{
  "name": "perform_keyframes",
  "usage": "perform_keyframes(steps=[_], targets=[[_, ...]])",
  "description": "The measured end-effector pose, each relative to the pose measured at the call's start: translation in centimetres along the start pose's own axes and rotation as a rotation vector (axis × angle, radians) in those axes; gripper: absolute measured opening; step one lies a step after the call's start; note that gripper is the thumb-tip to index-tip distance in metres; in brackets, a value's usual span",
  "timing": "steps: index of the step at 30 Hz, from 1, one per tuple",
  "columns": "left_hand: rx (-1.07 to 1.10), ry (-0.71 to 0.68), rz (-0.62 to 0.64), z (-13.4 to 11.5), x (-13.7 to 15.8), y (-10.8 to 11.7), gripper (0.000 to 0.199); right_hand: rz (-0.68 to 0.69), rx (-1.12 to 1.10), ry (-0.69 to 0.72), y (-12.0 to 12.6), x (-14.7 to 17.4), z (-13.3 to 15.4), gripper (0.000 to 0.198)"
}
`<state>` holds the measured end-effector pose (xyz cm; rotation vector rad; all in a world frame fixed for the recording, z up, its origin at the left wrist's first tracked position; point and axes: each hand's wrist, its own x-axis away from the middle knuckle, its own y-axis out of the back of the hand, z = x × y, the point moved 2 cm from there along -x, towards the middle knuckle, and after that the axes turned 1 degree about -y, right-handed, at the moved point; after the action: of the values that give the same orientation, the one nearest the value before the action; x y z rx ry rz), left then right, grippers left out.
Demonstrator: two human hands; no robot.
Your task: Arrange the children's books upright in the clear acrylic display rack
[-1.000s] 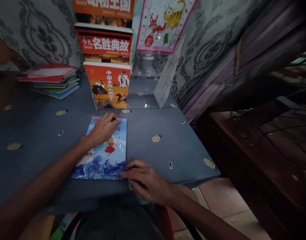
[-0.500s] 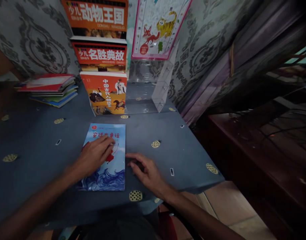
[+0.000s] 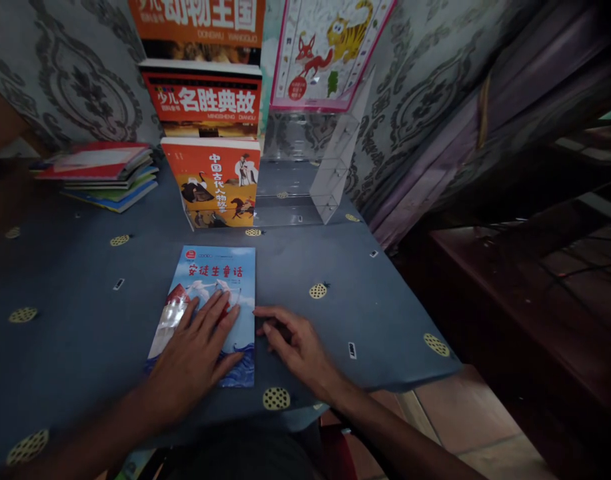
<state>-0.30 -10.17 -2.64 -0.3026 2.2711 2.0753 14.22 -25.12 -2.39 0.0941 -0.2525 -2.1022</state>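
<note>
A blue storybook [image 3: 242, 273] with red Chinese title characters lies closed on the cloth-covered table. My left hand [image 3: 200, 343] rests flat on its cover with the fingers spread, hiding part of the picture. Just off the book's right edge is my right hand [image 3: 295, 343], its index finger stretched to that edge and the other fingers loosely bent. It holds nothing. Behind the book, a clear acrylic rack [image 3: 330, 180] holds an orange storybook [image 3: 225, 183] in front, with two red and orange books stepped up behind it.
A pink-bordered picture book [image 3: 330, 60] with a fox and tiger sits high on the rack's right side. Several stacked books [image 3: 110, 170] lie at the back left. The tablecloth [image 3: 305, 253] ends at the right, beside a dark red piece of furniture [image 3: 510, 307]. Purple curtain [image 3: 410, 173] hangs behind.
My left hand has moved down the cover, uncovering the title, and its fingers have spread. My right hand stays by the book's edge. The view has shifted slightly.
</note>
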Motion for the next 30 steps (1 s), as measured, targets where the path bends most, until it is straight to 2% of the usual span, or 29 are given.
perform_keyframes(steps=[7,11,14,18,21,27,30], targets=[[0.166,0.027,-0.037,0.1,-0.6,1.3,0.055,0.038,-0.246,-0.065,0.3,-0.2,0.6,0.025],[0.429,0.160,-0.063,0.8,-2.1,2.6,0.046,0.019,-0.405,-0.042,-0.1,0.2,1.8,0.025],[0.622,0.278,-0.036,1.9,-3.5,3.5,0.044,0.047,-0.461,0.011,-1.1,0.4,2.7,0.022],[0.764,0.354,0.027,3.1,-4.8,3.6,0.043,0.015,-0.305,0.114,-2.2,0.4,3.6,0.022],[0.750,0.348,-0.003,3.4,-4.8,3.2,0.039,-0.023,-0.168,0.148,-1.9,0.6,3.5,0.024],[0.556,0.233,-0.053,2.1,-4.2,2.8,0.039,-0.065,0.086,0.086,0.1,0.6,2.7,0.027],[0.523,0.176,-0.065,2.0,-4.0,2.7,0.039,-0.053,0.344,0.198,-0.1,-0.3,3.4,0.028]])
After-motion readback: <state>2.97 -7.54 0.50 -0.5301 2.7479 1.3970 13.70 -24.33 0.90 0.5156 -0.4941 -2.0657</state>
